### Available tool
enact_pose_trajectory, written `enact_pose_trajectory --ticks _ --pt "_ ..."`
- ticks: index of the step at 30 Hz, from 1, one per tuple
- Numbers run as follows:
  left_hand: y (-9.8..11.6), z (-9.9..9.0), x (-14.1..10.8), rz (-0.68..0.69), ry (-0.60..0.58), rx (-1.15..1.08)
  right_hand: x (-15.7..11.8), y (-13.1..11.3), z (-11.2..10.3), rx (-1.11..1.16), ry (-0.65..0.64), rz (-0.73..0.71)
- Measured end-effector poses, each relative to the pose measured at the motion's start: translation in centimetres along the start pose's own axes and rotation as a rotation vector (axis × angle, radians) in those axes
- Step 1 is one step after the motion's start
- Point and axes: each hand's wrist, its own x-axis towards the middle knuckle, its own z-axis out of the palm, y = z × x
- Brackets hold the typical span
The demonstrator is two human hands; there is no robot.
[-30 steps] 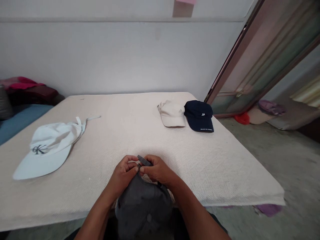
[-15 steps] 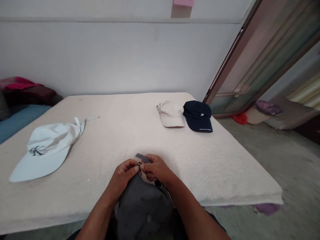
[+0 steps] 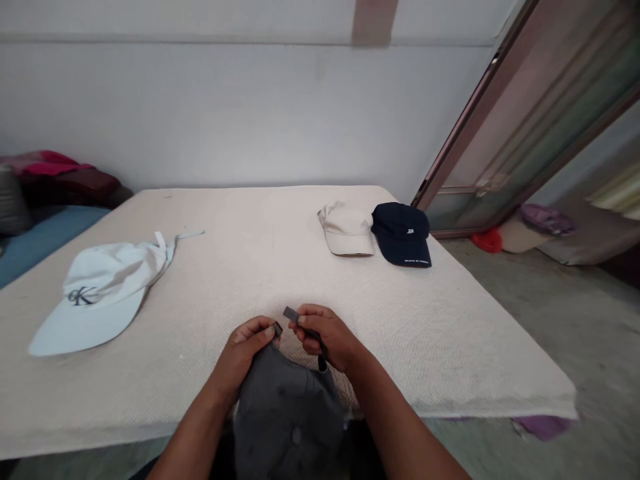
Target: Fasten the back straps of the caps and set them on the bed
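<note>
Here, left hand (image 3: 247, 341) pinches buckle (image 3: 278, 329); right hand (image 3: 327, 332) pinches strap (image 3: 291, 315).

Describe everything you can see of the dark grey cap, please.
The dark grey cap looks like soft cloth, with a round button on top. Its back opening points up the view, over the near edge of the pale cover. The left hand pinches a small clasp; the right hand holds the strap, its free end apart from the clasp. The brim isn't visible.
</note>
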Motion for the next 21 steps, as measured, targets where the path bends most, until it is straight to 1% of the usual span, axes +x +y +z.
enact_pose_trajectory --ticks 4,8,13,21 --pt "0.05 0.09 -0.13 0.003 -0.024 0.012 -0.07 -0.13 0.38 -0.025 -0.044 0.060" --pt "0.06 0.12 -0.30 -0.006 0.005 -0.003 -0.19 -0.25 0.80 -0.054 -0.089 0.100" --pt "0.21 0.18 -0.41 -0.002 0.022 -0.011 -0.17 -0.17 0.93 -0.074 -0.113 0.088" --pt "0.34 0.11 -0.53 0.026 0.013 0.031 0.07 0.60 0.31 -0.097 -0.027 0.016"
